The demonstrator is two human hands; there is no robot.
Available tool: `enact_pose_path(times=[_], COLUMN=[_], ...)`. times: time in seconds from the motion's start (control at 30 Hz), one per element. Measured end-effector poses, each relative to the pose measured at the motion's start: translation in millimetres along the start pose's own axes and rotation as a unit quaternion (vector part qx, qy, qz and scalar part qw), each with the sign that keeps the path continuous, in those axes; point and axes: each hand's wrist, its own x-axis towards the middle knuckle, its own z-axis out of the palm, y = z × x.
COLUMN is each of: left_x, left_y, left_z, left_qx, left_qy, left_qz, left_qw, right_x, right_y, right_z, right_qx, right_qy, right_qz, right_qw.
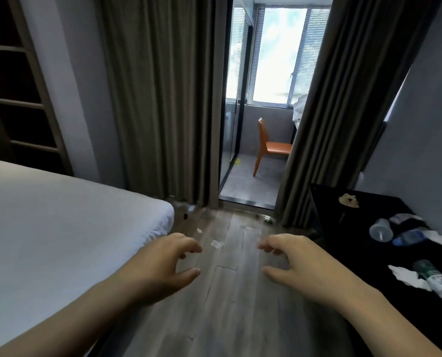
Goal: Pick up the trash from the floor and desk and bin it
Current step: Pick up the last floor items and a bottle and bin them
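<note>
My left hand [163,264] and my right hand [299,261] reach forward over the wooden floor, fingers loosely curled, holding nothing. Small white scraps [216,244] lie on the floor ahead of them, and another scrap [199,230] sits near the bed corner. A plastic bottle [267,219] lies on the floor by the right curtain. On the black desk [343,235] at right are a clear lidded cup [381,229], a blue-tinted bottle [408,237], crumpled white tissues [405,275], a green-labelled bottle [436,279] and a crumpled beige scrap [348,200].
A white bed [60,222] fills the left side. Dark curtains [158,99] hang ahead, parted at a doorway to a balcony with an orange chair [269,146]. Dark shelving [13,86] stands at far left. No bin is in view.
</note>
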Motion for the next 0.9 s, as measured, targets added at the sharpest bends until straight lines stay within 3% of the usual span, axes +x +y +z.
enact_pose_path(times=[0.5,0.9], left_x=[265.2,454.1], left_y=[-186.9,-273.5], left_z=[36.5,71.0], left_qx=[-0.043,-0.061], left_qy=[-0.043,-0.100], left_qz=[0.021,0.008], left_qw=[0.998,0.993], right_x=[284.3,459.8], right_y=[97.8,197.7], right_z=[39.4,63.6], right_qx=[0.013,0.038], right_qy=[-0.053,-0.072], right_qz=[0.072,0.115], right_qw=[0.996,0.990])
